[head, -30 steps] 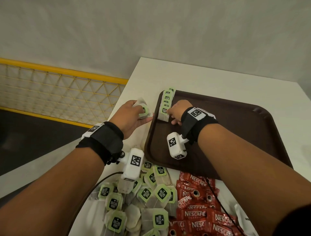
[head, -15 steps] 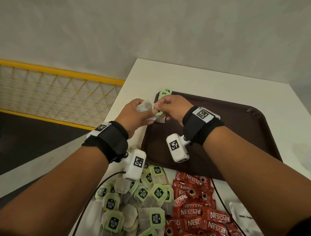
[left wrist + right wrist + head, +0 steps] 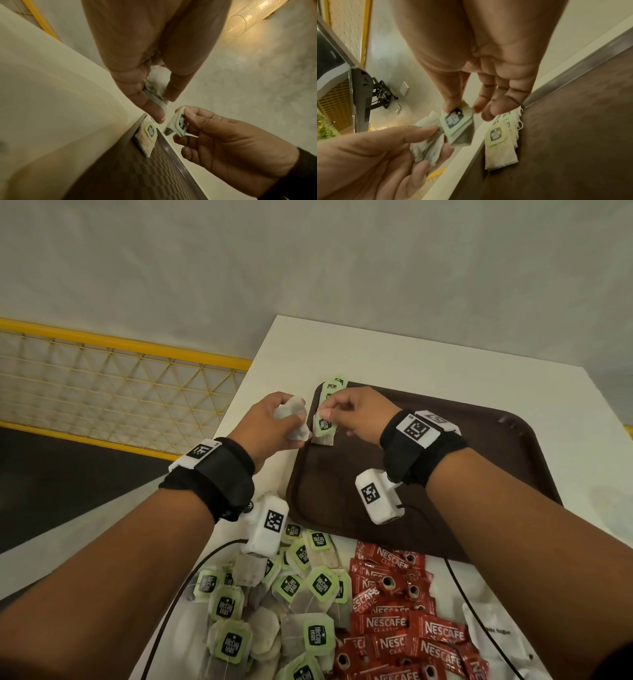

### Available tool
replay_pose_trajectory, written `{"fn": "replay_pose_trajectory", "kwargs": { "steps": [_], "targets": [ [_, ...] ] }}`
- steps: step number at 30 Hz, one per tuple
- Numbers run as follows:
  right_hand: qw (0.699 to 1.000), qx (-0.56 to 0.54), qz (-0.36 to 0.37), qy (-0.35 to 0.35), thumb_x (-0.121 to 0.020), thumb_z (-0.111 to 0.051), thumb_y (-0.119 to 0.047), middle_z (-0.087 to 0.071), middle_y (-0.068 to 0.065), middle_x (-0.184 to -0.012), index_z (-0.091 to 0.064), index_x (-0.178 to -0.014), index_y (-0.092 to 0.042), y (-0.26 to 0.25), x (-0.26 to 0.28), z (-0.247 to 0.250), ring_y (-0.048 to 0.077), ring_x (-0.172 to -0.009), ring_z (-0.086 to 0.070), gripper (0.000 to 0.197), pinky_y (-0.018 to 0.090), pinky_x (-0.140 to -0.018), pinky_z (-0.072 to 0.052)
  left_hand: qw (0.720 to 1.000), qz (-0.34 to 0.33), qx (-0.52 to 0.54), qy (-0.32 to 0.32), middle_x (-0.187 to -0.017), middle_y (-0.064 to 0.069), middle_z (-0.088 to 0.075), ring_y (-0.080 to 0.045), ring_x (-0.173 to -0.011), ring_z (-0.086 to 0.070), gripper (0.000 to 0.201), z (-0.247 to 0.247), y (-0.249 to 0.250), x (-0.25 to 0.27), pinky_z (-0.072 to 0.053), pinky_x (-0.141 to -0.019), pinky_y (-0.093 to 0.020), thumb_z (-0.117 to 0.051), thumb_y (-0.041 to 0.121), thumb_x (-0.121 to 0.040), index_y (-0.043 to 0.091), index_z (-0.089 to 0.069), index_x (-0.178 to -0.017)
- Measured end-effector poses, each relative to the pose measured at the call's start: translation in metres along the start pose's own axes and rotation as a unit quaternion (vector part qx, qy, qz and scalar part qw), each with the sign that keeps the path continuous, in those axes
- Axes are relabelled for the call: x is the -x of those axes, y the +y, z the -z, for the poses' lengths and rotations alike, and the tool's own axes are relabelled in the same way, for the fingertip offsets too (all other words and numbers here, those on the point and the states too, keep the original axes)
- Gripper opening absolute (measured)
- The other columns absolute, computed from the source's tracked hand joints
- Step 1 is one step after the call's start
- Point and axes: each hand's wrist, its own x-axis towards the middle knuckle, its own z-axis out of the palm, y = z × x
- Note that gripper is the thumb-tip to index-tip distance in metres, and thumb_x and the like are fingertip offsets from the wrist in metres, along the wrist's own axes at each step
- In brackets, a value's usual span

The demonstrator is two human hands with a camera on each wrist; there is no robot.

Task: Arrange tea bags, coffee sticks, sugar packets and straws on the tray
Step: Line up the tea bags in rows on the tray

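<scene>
The right hand [image 3: 356, 414] pinches 1 tea bag [image 3: 323, 424] by its green tag, hanging just above the near end of the row of tea bags [image 3: 501, 140] at the tray's [image 3: 479, 460] 10 o'clock corner. The left hand [image 3: 274, 429], at 9 o'clock of it and off the tray, is clamped on a small bunch of tea bags [image 3: 291, 419]. The row's long axis runs toward 12 o'clock, so the right hand is nearer; the tray holds only this row, while loose tea bags [image 3: 291, 594] and coffee sticks [image 3: 404, 621] lie on the tabletop [image 3: 394, 354] at 6 o'clock.

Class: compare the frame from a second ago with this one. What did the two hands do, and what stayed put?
The right hand left the row on the tray, rose and took one tea bag from the left hand, which moved toward it and keeps its bunch. The row, tray and piles stayed put.
</scene>
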Motion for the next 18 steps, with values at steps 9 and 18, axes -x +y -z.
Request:
{"fn": "replay_pose_trajectory", "kwargs": {
  "steps": [9,18],
  "targets": [
    [0.994,-0.081,-0.001,-0.079,-0.083,-0.075,-0.015,-0.074,0.007,-0.086,-0.070,-0.101,-0.006,-0.016,0.006,0.008,0.011,-0.066,-0.066,0.022,0.020,-0.058,-0.052,1.000,0.012,-0.014,-0.018,-0.112,-0.012,-0.060,-0.024,-0.093,-0.063,0.022,0.007,0.003,0.002,-0.060,-0.073,-0.029,-0.060,0.011,-0.095,0.010,-0.062,-0.116],
    [0.993,-0.084,0.042,-0.072,-0.076,-0.081,-0.013,-0.068,-0.005,-0.063,-0.077,-0.089,-0.005,-0.027,0.008,0.015,-0.002,-0.046,-0.050,0.016,0.014,-0.048,-0.040,0.994,0.023,-0.002,-0.103,-0.104,-0.014,-0.067,-0.021,-0.085,-0.068,0.037,-0.002,0.007,0.012,-0.057,-0.078,-0.033,-0.046,0.040,-0.102,0.008,-0.061,-0.112]
  ]
}}
